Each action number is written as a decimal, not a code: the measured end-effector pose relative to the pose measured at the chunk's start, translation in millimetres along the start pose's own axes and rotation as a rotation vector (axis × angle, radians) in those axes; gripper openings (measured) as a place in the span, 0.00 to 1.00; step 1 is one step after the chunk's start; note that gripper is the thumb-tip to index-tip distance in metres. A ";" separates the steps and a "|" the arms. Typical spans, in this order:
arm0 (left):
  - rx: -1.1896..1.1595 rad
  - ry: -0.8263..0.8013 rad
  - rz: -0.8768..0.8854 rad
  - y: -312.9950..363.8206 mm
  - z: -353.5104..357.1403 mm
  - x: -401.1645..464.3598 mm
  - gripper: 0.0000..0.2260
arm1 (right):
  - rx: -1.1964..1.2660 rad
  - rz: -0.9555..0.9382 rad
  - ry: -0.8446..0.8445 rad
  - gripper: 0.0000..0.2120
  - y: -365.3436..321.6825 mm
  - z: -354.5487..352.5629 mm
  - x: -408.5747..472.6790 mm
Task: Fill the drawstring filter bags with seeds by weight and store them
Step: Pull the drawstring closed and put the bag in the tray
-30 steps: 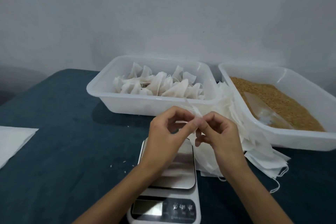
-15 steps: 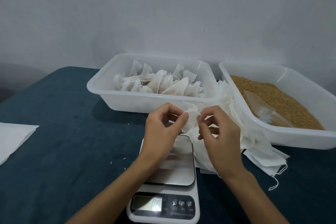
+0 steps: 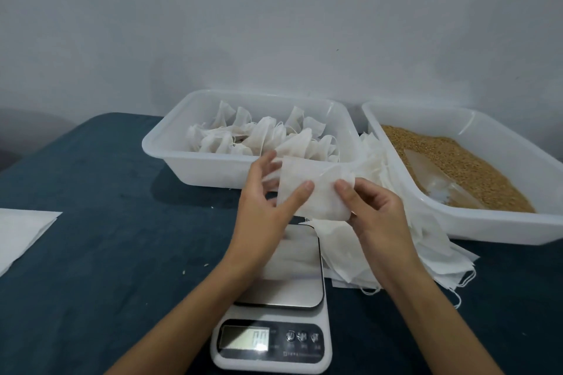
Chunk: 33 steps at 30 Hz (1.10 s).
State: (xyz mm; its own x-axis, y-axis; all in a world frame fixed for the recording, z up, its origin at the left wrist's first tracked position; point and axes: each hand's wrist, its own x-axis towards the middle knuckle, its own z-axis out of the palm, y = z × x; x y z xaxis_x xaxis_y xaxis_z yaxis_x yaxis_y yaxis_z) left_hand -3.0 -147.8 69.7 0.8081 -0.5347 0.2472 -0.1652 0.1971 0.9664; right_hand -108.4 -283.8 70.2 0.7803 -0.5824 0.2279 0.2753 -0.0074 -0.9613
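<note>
Holding one empty filter bag above the scale.
Left hand and right hand each pinch it.

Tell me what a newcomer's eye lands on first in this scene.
First, the two hands at centre: the left hand and right hand hold one empty filter bag flat above the kitchen scale. Behind them, the left tub holds filled bags, and the right tub holds golden-brown seeds. A stack of empty bags lies between the scale and the seed tub.
</note>
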 end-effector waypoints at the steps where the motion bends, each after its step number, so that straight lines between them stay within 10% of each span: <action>1: -0.095 -0.059 -0.072 -0.3 -1.0 2.3 0.20 | 0.004 0.007 0.011 0.09 0.1 -0.1 0.0; 7: -0.061 -0.022 -0.064 -5.0 0.5 0.3 0.03 | -0.371 -0.250 0.298 0.05 7.0 -0.4 -0.3; 33: -0.115 0.098 -0.068 -3.0 -1.1 3.9 0.11 | -0.273 -0.135 0.020 0.10 -4.1 2.1 -4.0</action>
State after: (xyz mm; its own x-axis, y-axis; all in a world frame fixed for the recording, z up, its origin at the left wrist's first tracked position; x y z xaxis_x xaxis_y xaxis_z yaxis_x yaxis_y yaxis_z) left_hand 1.3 -149.6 67.7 0.8675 -0.4683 0.1679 -0.0470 0.2587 0.9648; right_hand -111.5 -279.7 73.5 0.7347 -0.5772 0.3564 0.2129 -0.3026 -0.9290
